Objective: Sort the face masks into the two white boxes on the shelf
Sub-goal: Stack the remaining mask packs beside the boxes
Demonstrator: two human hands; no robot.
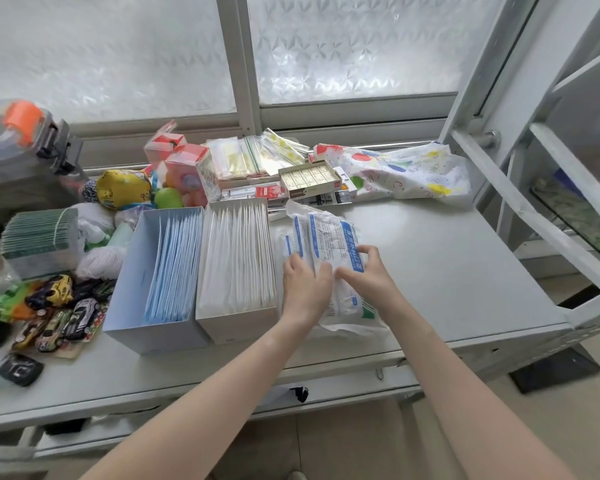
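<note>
A: Forearms nearest, bare, reaching in over shelf (447, 265) edge.
B: Clutter?
A: Toy cars (63, 313) far left, dotted bag (395, 168) at back. Nothing blocking.
B: Hands?
A: Left hand (305, 285) flat, fingers spread on mask pack (329, 244). Right hand (368, 271) pinching pack's crinkly plastic.
B: Boxes?
A: Left box (132, 271) with blue masks, right box (236, 323) with white ones, just left of pack.
</note>
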